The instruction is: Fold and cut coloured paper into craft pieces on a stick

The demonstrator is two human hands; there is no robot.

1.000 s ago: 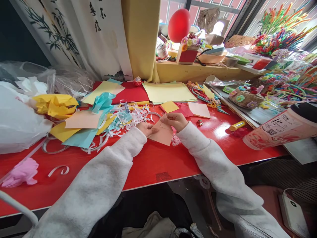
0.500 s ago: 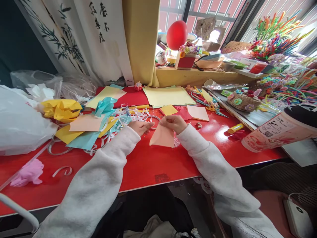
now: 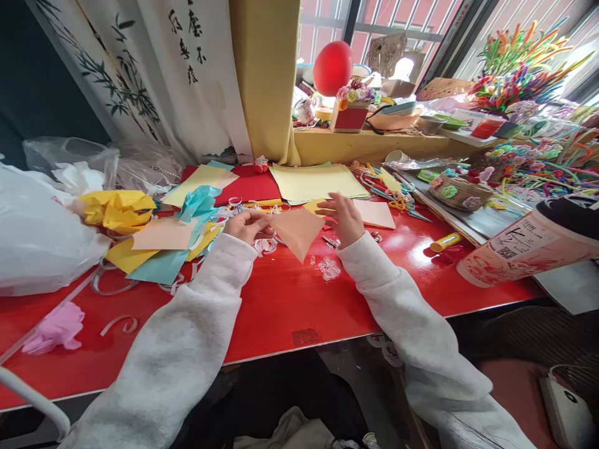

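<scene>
A square of peach tissue paper (image 3: 298, 232) hangs above the red table (image 3: 281, 305), one corner pointing down. My left hand (image 3: 248, 226) pinches it at its left corner. Just off its right side, my right hand (image 3: 345, 218) has its fingers apart and holds nothing. A small pair of scissors or similar metal tool (image 3: 331, 241) shows partly beneath my right hand. Left of my left hand lie a peach sheet (image 3: 161, 234), a crumpled teal tissue (image 3: 199, 202) and yellow pieces among curled white paper strips.
A white plastic bag (image 3: 42, 231) bulges at the left, by a pink crumpled tissue (image 3: 55, 327). Yellow sheets (image 3: 316, 181) lie at the back. A tilted drink cup (image 3: 528, 243) and a glue stick (image 3: 444, 242) are at the right, near a woven basket (image 3: 461, 189).
The peach tissue paper passed from my right hand to my left and moved slightly left and up. My right hand opened and rose a little.
</scene>
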